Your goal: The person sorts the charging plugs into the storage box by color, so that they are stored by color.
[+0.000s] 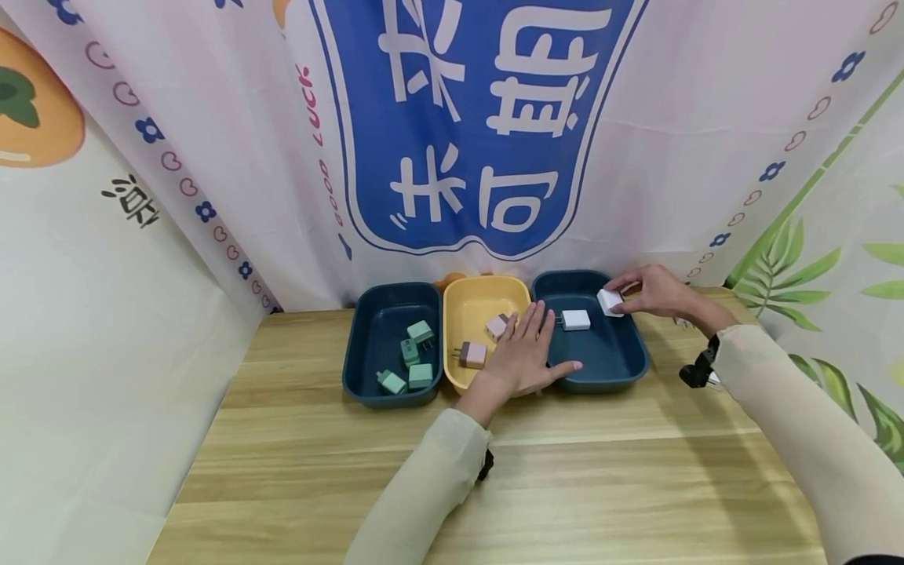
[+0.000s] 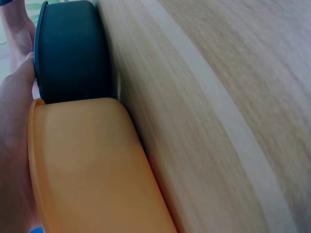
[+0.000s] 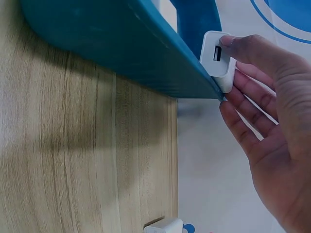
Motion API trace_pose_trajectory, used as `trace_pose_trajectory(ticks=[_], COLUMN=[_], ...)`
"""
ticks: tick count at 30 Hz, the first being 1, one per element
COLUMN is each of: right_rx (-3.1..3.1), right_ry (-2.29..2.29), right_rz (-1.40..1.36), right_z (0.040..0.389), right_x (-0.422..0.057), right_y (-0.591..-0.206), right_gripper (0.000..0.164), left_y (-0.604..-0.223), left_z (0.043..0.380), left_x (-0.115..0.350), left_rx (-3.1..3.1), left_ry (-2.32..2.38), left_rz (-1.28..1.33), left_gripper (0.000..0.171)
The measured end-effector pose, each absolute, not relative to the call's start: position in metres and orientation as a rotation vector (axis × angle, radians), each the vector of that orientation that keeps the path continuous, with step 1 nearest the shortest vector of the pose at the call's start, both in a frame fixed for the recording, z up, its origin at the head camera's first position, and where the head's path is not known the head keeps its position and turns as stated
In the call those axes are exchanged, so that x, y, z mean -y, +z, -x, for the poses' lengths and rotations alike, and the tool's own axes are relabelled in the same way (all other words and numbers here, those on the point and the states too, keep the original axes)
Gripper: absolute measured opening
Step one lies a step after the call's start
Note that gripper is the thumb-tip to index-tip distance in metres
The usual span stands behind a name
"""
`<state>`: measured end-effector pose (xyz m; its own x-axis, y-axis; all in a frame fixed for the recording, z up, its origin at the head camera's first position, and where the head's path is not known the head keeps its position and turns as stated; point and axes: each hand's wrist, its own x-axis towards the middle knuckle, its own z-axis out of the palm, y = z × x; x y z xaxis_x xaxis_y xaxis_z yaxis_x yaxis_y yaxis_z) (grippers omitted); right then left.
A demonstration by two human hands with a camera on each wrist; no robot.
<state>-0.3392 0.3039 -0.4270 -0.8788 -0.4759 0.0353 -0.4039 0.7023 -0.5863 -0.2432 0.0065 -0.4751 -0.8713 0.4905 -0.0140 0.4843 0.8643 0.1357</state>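
Note:
My right hand point(image 1: 650, 290) pinches a white charger point(image 1: 609, 303) between thumb and fingers over the right rim of the right dark blue bin point(image 1: 603, 365). In the right wrist view, the USB port of this charger point(image 3: 217, 53) shows beside the thumb. Another white charger point(image 1: 575, 320) lies inside that bin, its prongs pointing left. Spread nearly straight, the fingers of my left hand point(image 1: 519, 357) lie across the adjoining rims of the yellow bin point(image 1: 480, 292) and the right bin. Two pinkish chargers point(image 1: 472, 355) are in the yellow bin, one partly behind the left fingers.
A left dark blue bin point(image 1: 374, 329) with several green chargers point(image 1: 420, 375) stands against the yellow one. On the table point(image 1: 565, 471), near its edge in the right wrist view, lies another white charger point(image 3: 167, 225). A printed curtain point(image 1: 650, 157) hangs right behind the bins.

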Motion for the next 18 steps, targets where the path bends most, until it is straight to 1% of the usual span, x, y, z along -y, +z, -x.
trace_pose_trajectory(ticks=[11, 18], right_rx=[-2.775, -2.779], right_ry=[-0.929, -0.942], right_rz=[0.786, 0.793], right_z=[0.3407, 0.3355], right_x=[-0.3030, -0.3073], right_y=[-0.4251, -0.4215], right_gripper=[0.041, 0.042], left_y=[-0.4727, -0.4730], left_z=[0.2436, 0.2438], left_x=[-0.0070, -0.0072], left_rx=[-2.983, -2.963], left_ry=[0.194, 0.203], left_rz=[-0.781, -0.762], left_gripper=[0.106, 0.107])
